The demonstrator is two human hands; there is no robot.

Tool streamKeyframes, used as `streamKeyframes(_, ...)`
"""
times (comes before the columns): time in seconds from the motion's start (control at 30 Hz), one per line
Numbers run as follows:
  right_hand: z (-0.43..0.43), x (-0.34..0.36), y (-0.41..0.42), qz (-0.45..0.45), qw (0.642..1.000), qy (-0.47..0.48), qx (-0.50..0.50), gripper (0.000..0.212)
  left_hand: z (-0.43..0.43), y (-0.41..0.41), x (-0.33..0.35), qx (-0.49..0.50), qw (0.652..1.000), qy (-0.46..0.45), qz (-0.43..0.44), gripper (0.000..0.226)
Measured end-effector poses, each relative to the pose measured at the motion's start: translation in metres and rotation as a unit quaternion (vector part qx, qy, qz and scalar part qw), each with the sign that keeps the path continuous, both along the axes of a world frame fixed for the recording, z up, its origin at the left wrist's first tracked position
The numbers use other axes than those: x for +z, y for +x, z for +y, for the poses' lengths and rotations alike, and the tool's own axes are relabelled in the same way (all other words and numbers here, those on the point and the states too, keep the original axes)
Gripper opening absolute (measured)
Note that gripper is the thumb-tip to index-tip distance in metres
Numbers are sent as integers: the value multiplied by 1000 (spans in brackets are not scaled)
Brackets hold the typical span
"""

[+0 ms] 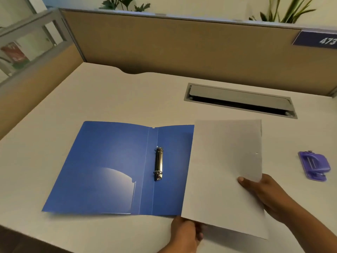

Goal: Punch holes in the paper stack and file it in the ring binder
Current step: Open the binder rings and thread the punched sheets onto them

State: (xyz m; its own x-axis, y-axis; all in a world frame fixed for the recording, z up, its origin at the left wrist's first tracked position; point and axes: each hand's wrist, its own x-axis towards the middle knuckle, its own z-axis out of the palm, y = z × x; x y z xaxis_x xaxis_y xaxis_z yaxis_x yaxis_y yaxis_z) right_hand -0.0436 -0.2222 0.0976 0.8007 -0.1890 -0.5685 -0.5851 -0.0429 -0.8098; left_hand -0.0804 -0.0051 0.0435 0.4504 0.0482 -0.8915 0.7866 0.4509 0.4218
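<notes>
From the head view, a blue ring binder [116,167] lies open flat on the white tabletop [109,99], its metal ring mechanism [158,164] beside the spine, with the paper stack [224,172] held just to its right, overlapping the binder's right edge. The left hand [186,232] pinches the stack's near left corner, while the right hand [264,194] grips its right edge, thumb on top; a punched hole [257,153] shows near that edge. A purple hole punch [313,166] sits apart on the tabletop, further right.
</notes>
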Motion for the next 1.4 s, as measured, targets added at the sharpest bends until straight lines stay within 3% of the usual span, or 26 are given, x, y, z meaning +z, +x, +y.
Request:
streamKeyframes(0.13, -10, -16, 12, 18, 1000, -2, 21, 27, -15, -12, -5, -58, 998, -20, -4, 18)
streamKeyframes(0.27, -17, -30, 23, 42, 998, -29, 46, 33, -20, -19, 0, -114, 993, -26, -7, 3)
streamKeyframes(0.4, -19, -32, 33, 65, 994, -56, 70, 45, -10, -15, 9, -224, 974, -13, 30, 20)
streamKeyframes(0.47, -22, -26, 38, 103, 981, -133, 96, 51, 4, -10, 12, -276, 960, 17, 45, 23)
streamKeyframes(0.5, -26, -22, 41, 129, 964, -204, 112, 64, 12, -8, 13, -290, 956, 32, 30, 23)
streamKeyframes(0.57, -37, -17, 42, 162, 905, -368, 136, 92, 31, -2, 14, -298, 951, 68, -37, 21)
streamKeyframes(0.6, -44, -17, 42, 154, 879, -431, 132, 97, 40, 2, 14, -298, 947, 94, -77, 19)
streamKeyframes(0.7, -40, -12, 38, 75, 851, -504, 130, 69, 69, 22, 13, -293, 913, 201, -199, 8)
streamKeyframes(0.77, -14, -6, 39, 9, 849, -505, 157, 42, 83, 40, 10, -295, 863, 302, -278, 3)
streamKeyframes(0.87, 48, 0, 42, -77, 848, -464, 243, 21, 92, 68, 8, -327, 771, 412, -359, 9)
streamKeyframes(0.93, 92, -1, 46, -120, 834, -446, 303, 17, 91, 85, 2, -355, 730, 432, -392, 21)
streamKeyframes(1.03, 138, -15, 56, -160, 807, -445, 353, 26, 87, 101, -6, -404, 682, 446, -417, 22)
streamKeyframes(1.2, 165, -36, 74, -156, 744, -512, 400, 20, 88, 109, -18, -426, 649, 457, -434, 17)
streamKeyframes(1.4, 159, -39, 74, -175, 747, -494, 409, 18, 89, 102, -26, -374, 659, 470, -453, 11)
